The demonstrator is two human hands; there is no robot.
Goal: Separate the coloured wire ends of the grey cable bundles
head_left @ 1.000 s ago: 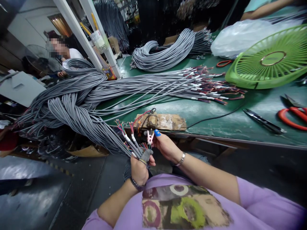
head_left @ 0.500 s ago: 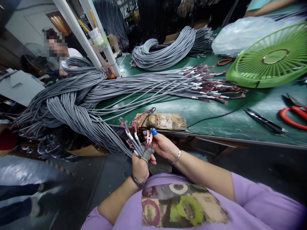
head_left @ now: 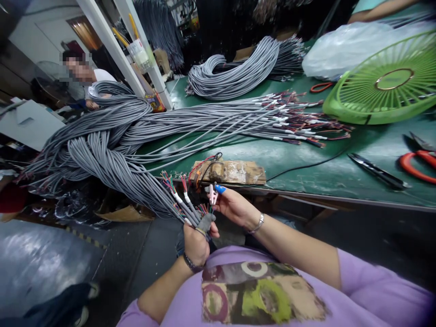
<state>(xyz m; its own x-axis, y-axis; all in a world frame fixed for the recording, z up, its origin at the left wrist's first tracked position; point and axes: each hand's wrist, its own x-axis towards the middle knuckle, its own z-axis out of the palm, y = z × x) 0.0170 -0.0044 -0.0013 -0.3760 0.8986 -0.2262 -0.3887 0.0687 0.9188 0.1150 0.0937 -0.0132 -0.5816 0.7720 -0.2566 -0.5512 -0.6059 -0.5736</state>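
Note:
My left hand (head_left: 198,238) is closed around several grey cables (head_left: 189,212), with a grey covering on its thumb. Coloured inner wires fan out from the stripped cable ends, two of which have white wraps (head_left: 177,198). Just to the right, my right hand (head_left: 235,206) pinches a small pale pink clip-like tool (head_left: 213,194) between its fingers. A blue cover (head_left: 220,188) sits on one of its digits. The tool is close above the fine wires at my left thumb; whether it touches one I cannot tell.
A wooden block (head_left: 243,172) with red and black leads lies at the edge of the green table (head_left: 306,175). Long grey cable bundles (head_left: 190,120) cover the left side. Black-handled snips (head_left: 376,170), red-handled scissors (head_left: 413,161) and a green fan (head_left: 395,79) lie right. A person (head_left: 80,68) is at far left.
My left hand and the cables have shifted slightly left and down. My right hand with the pink tool has moved a little away from them, widening the gap. The legs at lower left have moved.

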